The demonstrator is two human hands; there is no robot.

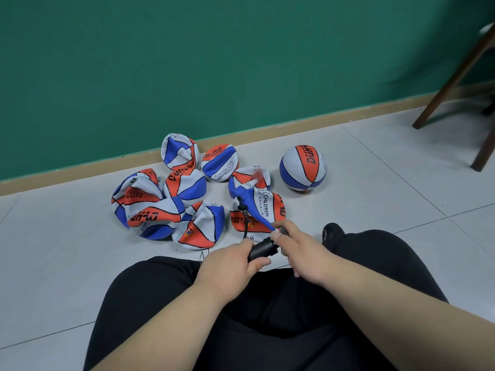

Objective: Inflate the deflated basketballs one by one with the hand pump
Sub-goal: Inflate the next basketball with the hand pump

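Hand pump (pixel 261 249): black, short and rigid; it is held just above the person's lap, at the centre of the view.
Left hand (pixel 230 261): fingers curled round the pump barrel, thumb on top, clamped firmly.
Right hand (pixel 300 253): thumb and forefinger pinch the pump's far end; whether they hold the handle or the collar is hidden by the fingers.
Hose (pixel 244 223): thin, black and limp, running from the pump toward 12 o'clock into the nearest ball. It looks easy to kink or to tug out.
Deflated basketball (pixel 257 210): just beyond the hands at 12 o'clock, crumpled and folded. It is probably light, soft and rubbery, and best steadied near the valve while pumping.
Pile of deflated basketballs (pixel 166 204): at 11 o'clock, slumped against one another; floppy, so likely no rolling.
Inflated basketball (pixel 302 168): at 1 o'clock, apart from the pile, round and firm, and likely to roll on tile.
Tiled floor (pixel 375 183): pale, smooth and hard, with grout lines; probably slippery under a full ball.
Green wall (pixel 214 62): behind the pile, with a tan skirting board (pixel 267 131).
Wooden chair legs (pixel 455 76): at 2 o'clock, well apart from the balls.
Black trousers (pixel 267 330): the person's seated legs at 6 o'clock.
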